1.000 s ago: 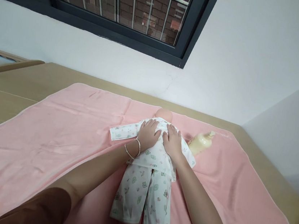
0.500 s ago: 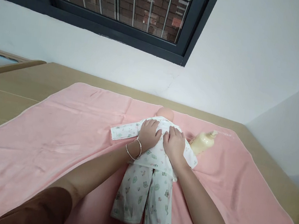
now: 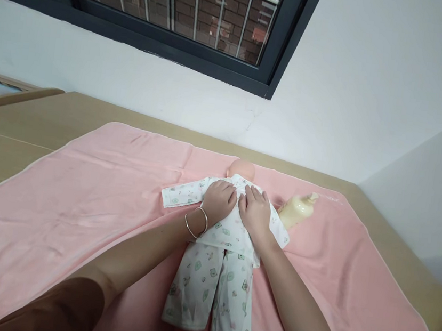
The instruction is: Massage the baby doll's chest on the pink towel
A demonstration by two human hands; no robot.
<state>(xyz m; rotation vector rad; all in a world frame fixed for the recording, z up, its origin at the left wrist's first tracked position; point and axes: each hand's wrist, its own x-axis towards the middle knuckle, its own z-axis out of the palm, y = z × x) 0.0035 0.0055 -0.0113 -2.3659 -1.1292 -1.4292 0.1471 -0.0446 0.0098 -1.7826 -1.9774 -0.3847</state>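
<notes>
A baby doll (image 3: pixel 241 169) lies on the pink blanket with its bare round head away from me. It wears a white patterned top (image 3: pixel 222 236) and matching trousers (image 3: pixel 194 291); bare feet show at the bottom edge. My left hand (image 3: pixel 218 202), with a bangle at the wrist, rests on the left upper part of the top, fingers laid over the cloth. Beside it, my right hand (image 3: pixel 256 211) lies on the right upper part, its fingers a little bent. A narrow strip of cloth shows between my hands. The doll's face is out of sight.
A pale yellow pump bottle (image 3: pixel 298 210) lies on its side just right of the doll. The pink blanket (image 3: pixel 80 196) covers much of the wooden surface (image 3: pixel 86 109). Behind stand a white wall and a dark-framed window (image 3: pixel 170 52) with bars outside.
Both hands have slid slightly toward me on the doll's upper body, and their fingers look a little more bent. A bit more of the collar and head shows. The view has shifted slightly.
</notes>
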